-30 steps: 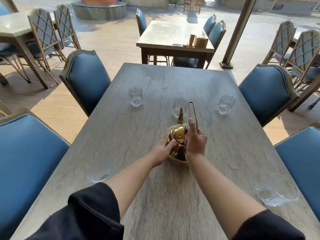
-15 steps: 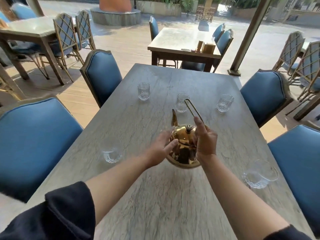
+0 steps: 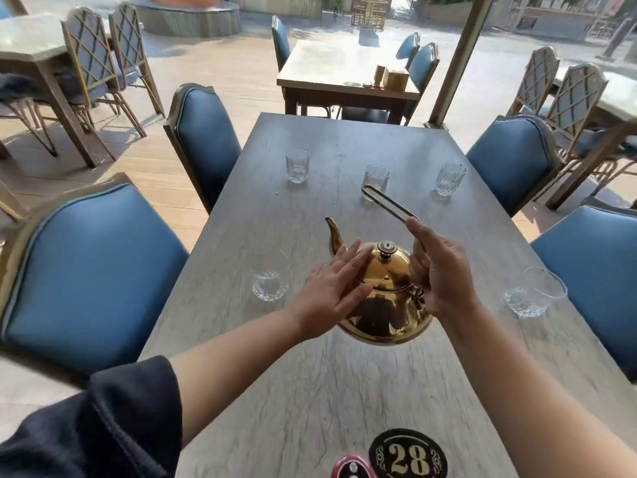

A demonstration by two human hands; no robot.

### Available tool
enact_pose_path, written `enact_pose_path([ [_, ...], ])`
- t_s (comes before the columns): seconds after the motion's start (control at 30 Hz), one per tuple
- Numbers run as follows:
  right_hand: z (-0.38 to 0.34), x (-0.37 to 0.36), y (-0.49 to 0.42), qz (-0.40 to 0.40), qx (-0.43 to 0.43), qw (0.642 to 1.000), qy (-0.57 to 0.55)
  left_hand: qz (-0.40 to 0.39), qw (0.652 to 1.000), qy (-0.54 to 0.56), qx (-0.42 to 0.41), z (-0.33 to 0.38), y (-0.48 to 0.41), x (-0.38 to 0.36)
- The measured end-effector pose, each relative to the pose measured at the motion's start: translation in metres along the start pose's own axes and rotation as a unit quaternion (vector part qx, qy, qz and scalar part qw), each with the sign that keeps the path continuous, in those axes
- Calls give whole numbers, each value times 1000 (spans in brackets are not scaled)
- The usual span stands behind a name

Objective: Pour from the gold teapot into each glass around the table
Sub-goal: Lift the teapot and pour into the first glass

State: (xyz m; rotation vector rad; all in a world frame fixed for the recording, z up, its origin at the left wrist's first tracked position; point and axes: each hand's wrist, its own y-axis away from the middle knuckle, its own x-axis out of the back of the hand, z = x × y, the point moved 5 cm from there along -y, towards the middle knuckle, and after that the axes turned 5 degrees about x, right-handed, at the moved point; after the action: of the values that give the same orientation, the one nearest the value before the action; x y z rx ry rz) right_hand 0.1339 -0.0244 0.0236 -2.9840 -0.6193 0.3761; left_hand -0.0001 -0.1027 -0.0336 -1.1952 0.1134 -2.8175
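Observation:
The gold teapot (image 3: 382,301) hangs above the middle of the grey table (image 3: 344,391), its spout pointing far left. My right hand (image 3: 439,270) grips the long wire handle (image 3: 384,201) near its base. With straight fingers, my left hand (image 3: 331,291) rests flat against the pot's left side. Several clear glasses stand around: near left (image 3: 270,281), near right (image 3: 532,296), far left (image 3: 297,165), far middle (image 3: 376,179), far right (image 3: 449,178).
Blue padded chairs flank the table: two on the left (image 3: 86,270) (image 3: 205,143), two on the right (image 3: 599,288) (image 3: 510,160). A round "28" table marker (image 3: 407,455) and a pink object (image 3: 351,470) lie at the near edge. Other tables and chairs stand beyond.
The teapot has risen off the table and come nearer, its handle now leaning to the far left. My left hand's fingers have straightened against the pot. The view has tilted down.

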Motion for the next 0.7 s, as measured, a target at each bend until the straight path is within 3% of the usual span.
enact_pose_path([
  [0.23,11,-43,23,2,-9,999,45,-47,999,-7,-21,-30,33,18],
  [0.7,13,-90,20,-46,-37,965,254,-113,993,25,-15,-57,61,17],
])
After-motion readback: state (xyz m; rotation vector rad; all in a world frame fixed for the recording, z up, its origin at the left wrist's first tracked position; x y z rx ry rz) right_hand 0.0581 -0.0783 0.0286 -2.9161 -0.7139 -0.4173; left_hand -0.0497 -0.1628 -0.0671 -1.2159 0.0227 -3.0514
